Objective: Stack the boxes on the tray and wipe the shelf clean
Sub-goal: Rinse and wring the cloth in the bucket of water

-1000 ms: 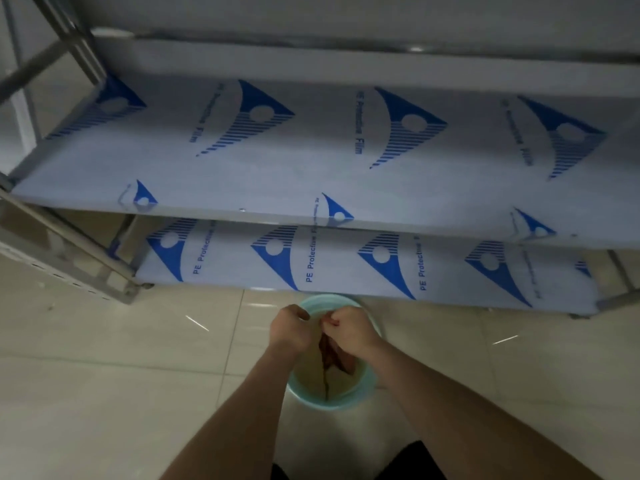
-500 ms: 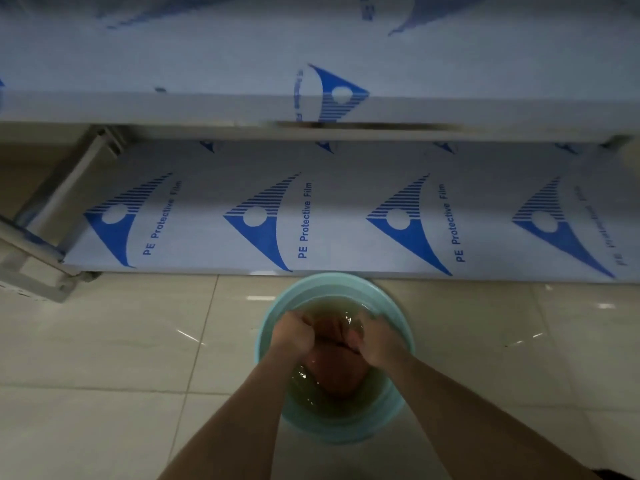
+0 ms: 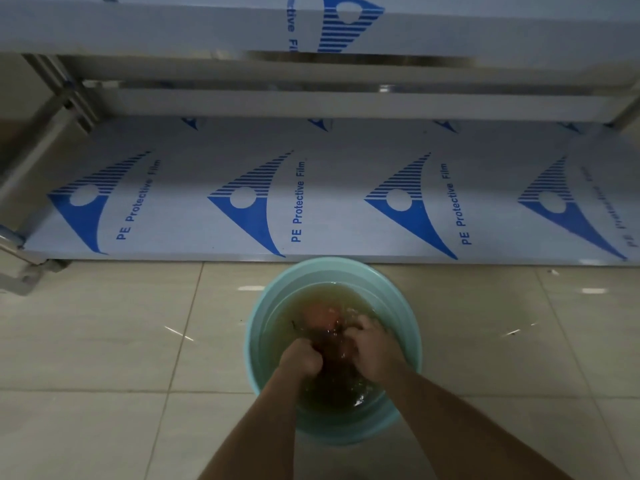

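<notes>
A teal basin (image 3: pixel 266 306) of murky yellowish water stands on the floor in front of the shelf. Both my hands are inside it. My left hand (image 3: pixel 300 359) and my right hand (image 3: pixel 370 351) each grip a reddish-brown cloth (image 3: pixel 320 317), which is bunched between them and mostly under water. The bottom shelf (image 3: pixel 332 188), covered in white film with blue triangle logos, lies just behind the basin. No boxes or tray are in view.
The upper shelf's front edge (image 3: pixel 207 26) overhangs at the top. Metal shelf legs and brackets (image 3: pixel 20 268) stand at the left. Beige floor tiles (image 3: pixel 104 341) surround the basin.
My head has dropped lower and closer to the basin. The cloth went from hanging above the water to being plunged in, and my hands now knead it nearer the basin's front.
</notes>
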